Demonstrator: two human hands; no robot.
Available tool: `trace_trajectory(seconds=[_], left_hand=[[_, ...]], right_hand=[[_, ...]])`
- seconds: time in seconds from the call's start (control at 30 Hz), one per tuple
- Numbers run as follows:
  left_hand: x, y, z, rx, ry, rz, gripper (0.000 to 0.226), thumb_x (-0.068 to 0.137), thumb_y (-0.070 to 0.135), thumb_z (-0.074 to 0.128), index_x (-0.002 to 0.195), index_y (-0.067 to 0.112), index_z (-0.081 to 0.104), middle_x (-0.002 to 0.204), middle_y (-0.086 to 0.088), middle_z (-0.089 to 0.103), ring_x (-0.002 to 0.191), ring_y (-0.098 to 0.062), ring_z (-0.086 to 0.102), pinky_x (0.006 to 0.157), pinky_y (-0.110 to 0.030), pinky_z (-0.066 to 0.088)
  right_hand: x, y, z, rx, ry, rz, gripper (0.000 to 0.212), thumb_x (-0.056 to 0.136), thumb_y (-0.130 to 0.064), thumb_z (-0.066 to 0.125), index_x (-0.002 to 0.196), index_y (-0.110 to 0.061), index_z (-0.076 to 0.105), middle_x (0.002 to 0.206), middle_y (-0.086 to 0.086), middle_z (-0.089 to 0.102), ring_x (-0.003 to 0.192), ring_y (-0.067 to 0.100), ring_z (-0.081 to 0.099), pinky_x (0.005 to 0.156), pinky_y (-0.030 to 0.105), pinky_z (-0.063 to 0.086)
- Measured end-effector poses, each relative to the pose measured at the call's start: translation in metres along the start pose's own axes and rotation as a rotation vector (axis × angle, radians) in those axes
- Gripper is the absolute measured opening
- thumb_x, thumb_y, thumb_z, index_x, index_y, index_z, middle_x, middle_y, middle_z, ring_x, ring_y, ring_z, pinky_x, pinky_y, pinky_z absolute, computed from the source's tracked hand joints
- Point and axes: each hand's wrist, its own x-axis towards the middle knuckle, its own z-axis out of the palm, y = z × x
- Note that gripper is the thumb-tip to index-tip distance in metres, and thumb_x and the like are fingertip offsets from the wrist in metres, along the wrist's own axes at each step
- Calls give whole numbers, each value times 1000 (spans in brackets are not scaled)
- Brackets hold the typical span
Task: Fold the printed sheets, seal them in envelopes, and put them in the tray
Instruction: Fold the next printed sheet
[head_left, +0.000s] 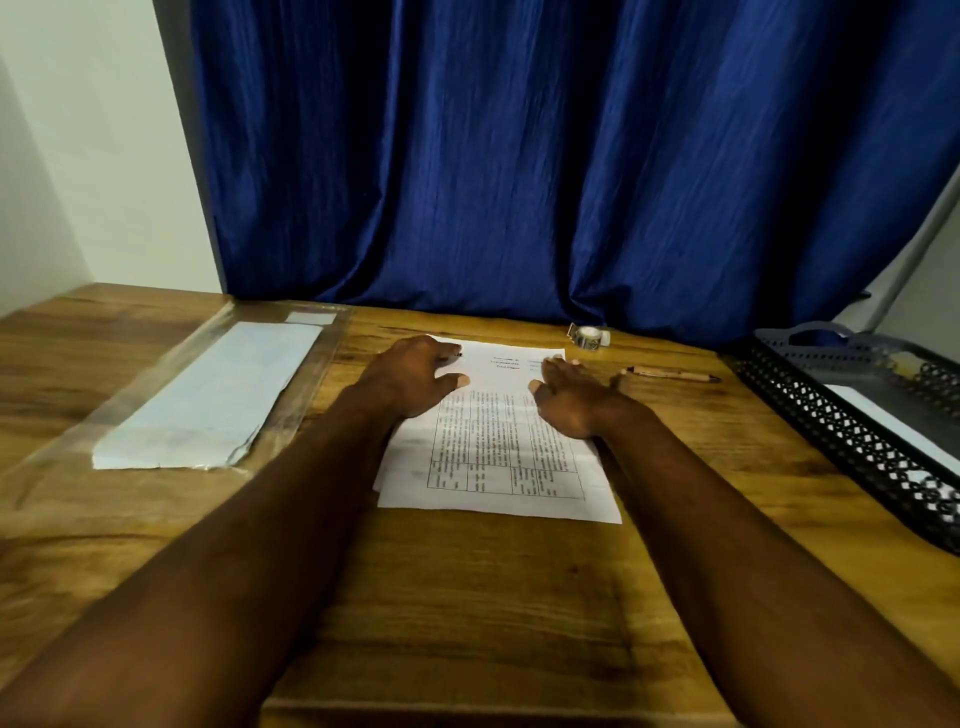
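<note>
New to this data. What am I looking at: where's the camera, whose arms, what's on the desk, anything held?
There is no machine here. A person works with bare hands, and the one picture comes from a wide-angle camera worn on their head. It looks forward and down, so the arms reach in from the bottom.

The left hand and right hand rest on the printed sheets in the middle of the wooden table. Neither hand has lifted anything.

To the left lie what look like white envelopes in a clear plastic sleeve. Beyond the sheets are a tape roll and a pen. On the right stands a dark perforated tray with something white in it. A blue curtain hangs behind.
</note>
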Motion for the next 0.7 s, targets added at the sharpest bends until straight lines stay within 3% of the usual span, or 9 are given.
trace_trajectory(seconds=[0.13,0.33,0.43,0.57,0.7], left_hand=[[2,-2,-3,93,0,2,65,95,64,63,148,27,58,150,0,54,143,-25,41,119,-53,34],[3,-1,-8,72,17,57,51,95,58,67,134,25,68,129,1,62,132,-22,47,98,-34,29],[5,-3,-6,58,3,80,42,93,58,69,122,28,68,116,7,55,125,-22,46,103,-40,38],[5,-1,-7,28,-16,107,36,95,51,70,119,25,65,123,2,58,121,-20,46,101,-38,40],[0,4,-8,-89,16,124,28,91,40,79,109,30,60,116,9,63,114,-18,56,103,-42,46]], right_hand=[[0,-1,1,-19,30,-7,66,113,-55,14,171,-27,4,179,-6,-5,165,20,-5,125,68,-13],[-2,4,4,-71,188,-57,81,102,-79,21,168,-32,25,176,0,23,163,27,16,123,70,-9],[-4,7,1,-52,234,-109,85,97,-84,30,165,-33,32,173,-2,33,160,26,26,124,69,-1],[-3,7,-2,-22,279,-176,80,97,-81,40,162,-34,40,170,-5,39,157,23,31,124,64,4],[-1,7,1,68,325,-256,77,97,-71,55,162,-33,39,169,-5,40,157,24,31,127,64,6]])
